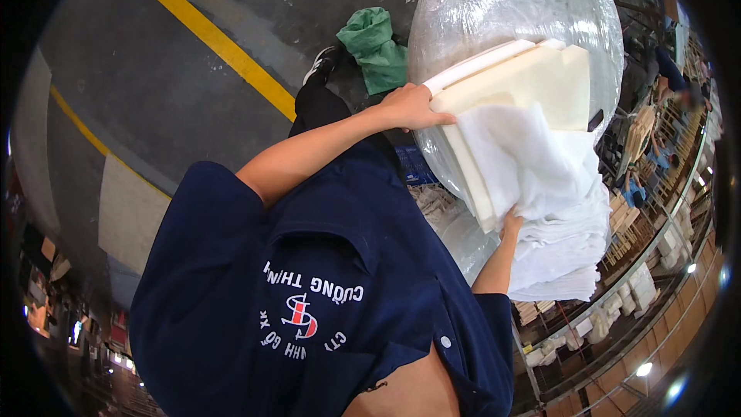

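I hold a stack of cream foam slabs (532, 81) with white fibre wadding (540, 177) draped over it. My left hand (413, 108) grips the stack's near upper edge, thumb on top. Below, my right hand (511, 224) supports the foam's lower corner, its fingers partly hidden under the wadding. More folded white wadding (563, 262) hangs beneath. The stack rests against a large round bundle wrapped in clear plastic film (494, 0). My navy work shirt (309, 286) fills the lower middle.
A green cloth bag (374, 46) lies on the grey concrete floor (154, 85) by my black shoe (320, 66). Yellow lines (208, 31) cross the floor. A blue crate (413, 166) sits below the bundle. Wooden frames (637, 139) and other people stand at the right.
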Motion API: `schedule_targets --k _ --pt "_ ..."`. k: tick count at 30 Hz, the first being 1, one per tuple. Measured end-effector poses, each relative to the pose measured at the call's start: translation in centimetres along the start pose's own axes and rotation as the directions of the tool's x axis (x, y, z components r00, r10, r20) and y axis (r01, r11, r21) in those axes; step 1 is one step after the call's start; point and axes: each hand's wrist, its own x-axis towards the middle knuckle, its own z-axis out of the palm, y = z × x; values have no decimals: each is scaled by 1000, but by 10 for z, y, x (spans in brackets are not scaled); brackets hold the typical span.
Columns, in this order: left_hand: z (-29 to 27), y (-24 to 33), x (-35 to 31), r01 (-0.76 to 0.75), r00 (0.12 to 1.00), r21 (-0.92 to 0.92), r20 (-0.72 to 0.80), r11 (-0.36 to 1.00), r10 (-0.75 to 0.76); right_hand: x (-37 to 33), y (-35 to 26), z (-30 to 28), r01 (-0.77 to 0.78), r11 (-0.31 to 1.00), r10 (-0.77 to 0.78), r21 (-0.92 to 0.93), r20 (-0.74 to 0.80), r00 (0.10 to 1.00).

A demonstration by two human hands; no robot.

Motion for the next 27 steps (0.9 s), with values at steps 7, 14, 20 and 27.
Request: schedule_targets --k 7,14,20,27 --pt "28 -10 24 -134 975 101 -165 986 150 -8 -4 11 -68 991 63 116 46 997" --pt "-16 -58 20 -150 976 -145 134 978 169 14 -18 0 50 995 -52 85 30 998" --pt "-11 -115 33 -166 985 -124 27 978 171 -4 -11 6 20 990 -30 137 74 997" --pt "2 -85 60 -138 990 -66 5 988 138 -16 -9 3 -64 990 57 128 57 997"
